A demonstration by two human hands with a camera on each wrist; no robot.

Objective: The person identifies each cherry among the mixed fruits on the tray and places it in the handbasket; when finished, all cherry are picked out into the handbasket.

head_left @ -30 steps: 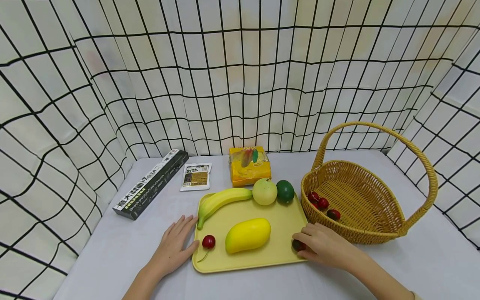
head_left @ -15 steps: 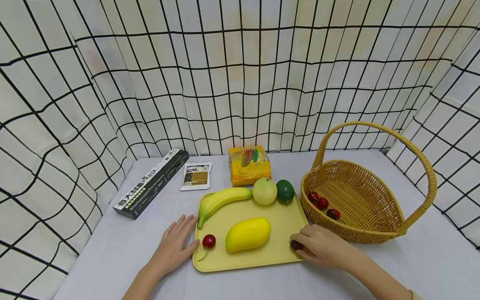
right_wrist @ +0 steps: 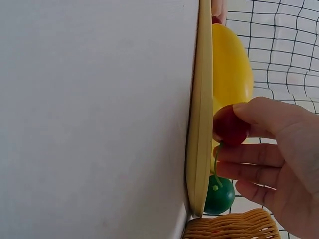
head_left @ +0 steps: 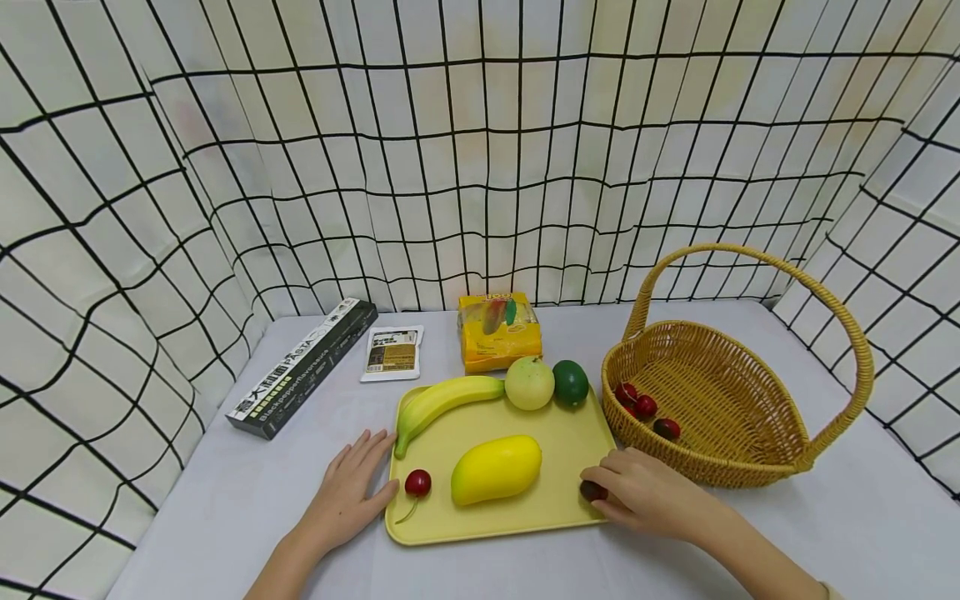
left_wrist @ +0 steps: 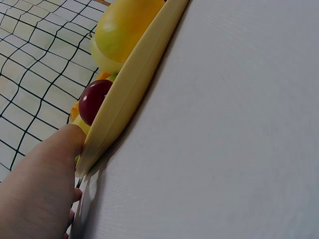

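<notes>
A yellow tray [head_left: 570, 467] lies on the white-covered table. My left hand [head_left: 351, 490] rests beside its left edge, fingers straight, with the thumb touching the rim. Near that edge lies a red cherry [head_left: 417, 483] with a stem. At the tray's right end my right hand [head_left: 647, 493] pinches a dark red cherry [right_wrist: 232, 125] between thumb and fingers; its green stem hangs down in the right wrist view. A yellow mango [head_left: 497, 470] lies mid-tray. Along the back are a banana [head_left: 450, 402], a pale green round fruit [head_left: 529, 384] and a dark green fruit [head_left: 571, 383].
A wicker basket [head_left: 738, 475] with a tall handle stands right of the tray, several red fruits [head_left: 667, 429] inside. Behind the tray are a yellow package [head_left: 500, 342], a white sachet [head_left: 392, 353] and a black pasta box [head_left: 303, 367]. Black-grid curtains [head_left: 487, 158] enclose the table.
My right hand has shifted very slightly left with the cherry over the first half second, then stays put. The left hand and the other fruits look unchanged.
</notes>
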